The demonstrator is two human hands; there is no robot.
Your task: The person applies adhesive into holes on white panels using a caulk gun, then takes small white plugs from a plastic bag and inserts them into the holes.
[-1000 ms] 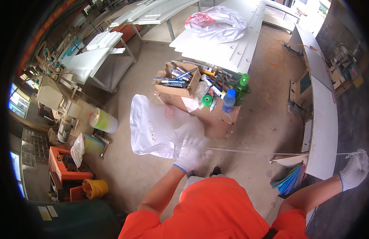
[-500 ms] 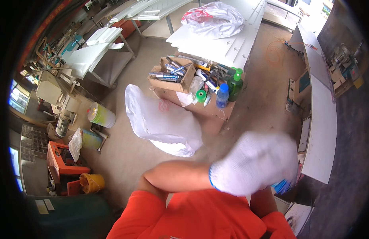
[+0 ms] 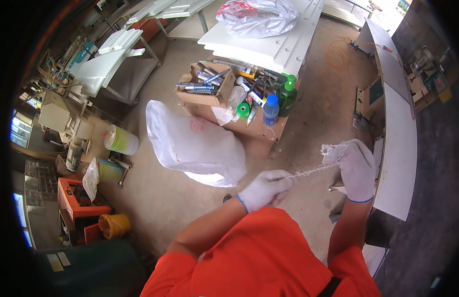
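A frayed white string (image 3: 311, 172) stretches between my two gloved hands over the floor, in front of my body. My left hand (image 3: 267, 189), in a white knit glove with a blue cuff edge, pinches its left end. My right hand (image 3: 358, 171), gloved the same way, is closed on the other end, where a loose tangle of the string bunches by the fingers. Left of my left hand stands a large white plastic bag (image 3: 197, 143), its opening partly folded.
Ahead is a low bench with a cardboard box of tubes (image 3: 207, 81), a blue-capped bottle (image 3: 271, 110) and a green pump bottle (image 3: 287, 94). White panels (image 3: 259, 49) lie behind it. A long white board (image 3: 400, 148) runs along the right. A yellow bucket (image 3: 114, 225) stands left.
My hands were together in a blur at the right; now they are apart, with the string pulled out between them. The left hand has moved left.
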